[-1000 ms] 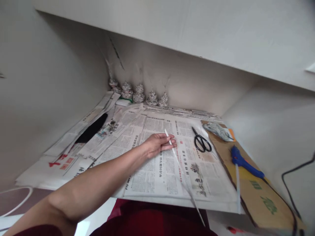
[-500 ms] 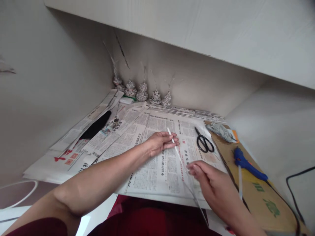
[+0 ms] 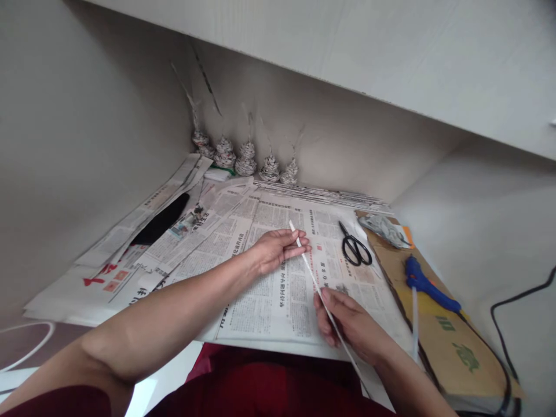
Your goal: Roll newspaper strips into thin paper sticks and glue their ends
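Note:
A thin rolled paper stick (image 3: 310, 270) slants from above the middle of the newspaper down toward my lap. Near its upper tip, my left hand (image 3: 282, 249) pinches it between thumb and fingers. My right hand (image 3: 345, 318) is closed around it lower down, the thumb resting on top. Below both hands lie newspaper sheets (image 3: 256, 289) that cover the table. Black-handled scissors (image 3: 355, 246) rest on the paper to the right of my left hand.
Several woven paper figures (image 3: 247, 159) stand along the back wall, behind a row of paper sticks (image 3: 321, 196). A blue glue gun (image 3: 430, 289) lies on cardboard (image 3: 452, 362) at right. Newspaper strips and a black piece (image 3: 163, 222) are at left. A white shelf (image 3: 347, 52) overhangs.
My right hand has moved slightly down and left and closed round the paper stick. My left hand keeps its pinch near the tip. The view has shifted slightly.

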The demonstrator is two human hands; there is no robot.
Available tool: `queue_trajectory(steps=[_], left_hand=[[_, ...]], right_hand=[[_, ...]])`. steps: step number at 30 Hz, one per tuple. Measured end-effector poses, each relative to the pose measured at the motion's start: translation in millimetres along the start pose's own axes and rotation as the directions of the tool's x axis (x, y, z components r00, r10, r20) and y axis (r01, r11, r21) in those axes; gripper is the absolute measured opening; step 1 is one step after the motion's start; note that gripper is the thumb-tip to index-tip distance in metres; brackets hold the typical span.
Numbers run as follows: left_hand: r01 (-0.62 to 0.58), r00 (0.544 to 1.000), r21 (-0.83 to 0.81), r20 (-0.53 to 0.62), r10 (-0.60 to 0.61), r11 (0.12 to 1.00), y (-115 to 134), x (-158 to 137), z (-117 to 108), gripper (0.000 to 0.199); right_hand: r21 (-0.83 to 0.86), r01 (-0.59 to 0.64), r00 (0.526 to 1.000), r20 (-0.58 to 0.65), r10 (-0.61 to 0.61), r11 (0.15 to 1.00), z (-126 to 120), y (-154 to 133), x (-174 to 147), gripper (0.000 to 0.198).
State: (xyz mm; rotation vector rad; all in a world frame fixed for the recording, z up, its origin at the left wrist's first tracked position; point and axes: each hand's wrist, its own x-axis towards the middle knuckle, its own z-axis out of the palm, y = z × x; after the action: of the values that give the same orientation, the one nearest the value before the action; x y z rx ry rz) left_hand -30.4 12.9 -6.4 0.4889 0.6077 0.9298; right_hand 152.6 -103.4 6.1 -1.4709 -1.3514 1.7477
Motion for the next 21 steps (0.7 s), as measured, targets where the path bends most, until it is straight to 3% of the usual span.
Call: queue_trajectory(steps=[3,5,6,8,11,13,17,21], left_hand=[[0.000,1.000,0.010,0.004,0.000,1.000,-1,0,0,0.011],[-0.011,1.000,0.000,0.014,0.011,1.000,-1,0,0,0.011],[-0.018,1.000,-0.006,0.019,0.018,1.000,-1,0,0,0.011],[-0.020,0.999,-0.007,0.028,0.020,1.000,0,0,-1,0.011],[-0.009,1.000,0.005,0.030,0.009,1.000,0,-1,0,0.011],[-0.004,1.000,0.015,0.024,0.003,1.000,0,0,-1,0.011],[-0.004,1.000,0.020,0.030,0.003,1.000,-1,2,-3,0.013],[-0.005,0.999,-0.005,0.037,0.006,1.000,-1,2,-4,0.014]], right_hand=[[-0.341,0.150,0.951,-0.209,-0.230,0.928,3,-5,9,0.029],[-0.424,0.181,0.918,-0.250,-0.307,0.887,5,-6,15,0.028],[-0.369,0.176,0.934,-0.231,-0.273,0.913,6,-5,17,0.029],[-0.107,0.109,0.987,-0.105,-0.120,0.988,6,-5,20,0.033],[0.198,-0.014,0.995,0.095,-0.005,0.980,5,-5,21,0.036],[0.132,0.027,0.998,0.046,-0.033,0.991,4,-7,23,0.036],[-0.172,0.152,0.970,-0.162,-0.180,0.973,6,-11,31,0.033],[0.099,0.062,0.998,-0.002,-0.062,0.993,7,-14,36,0.037]])
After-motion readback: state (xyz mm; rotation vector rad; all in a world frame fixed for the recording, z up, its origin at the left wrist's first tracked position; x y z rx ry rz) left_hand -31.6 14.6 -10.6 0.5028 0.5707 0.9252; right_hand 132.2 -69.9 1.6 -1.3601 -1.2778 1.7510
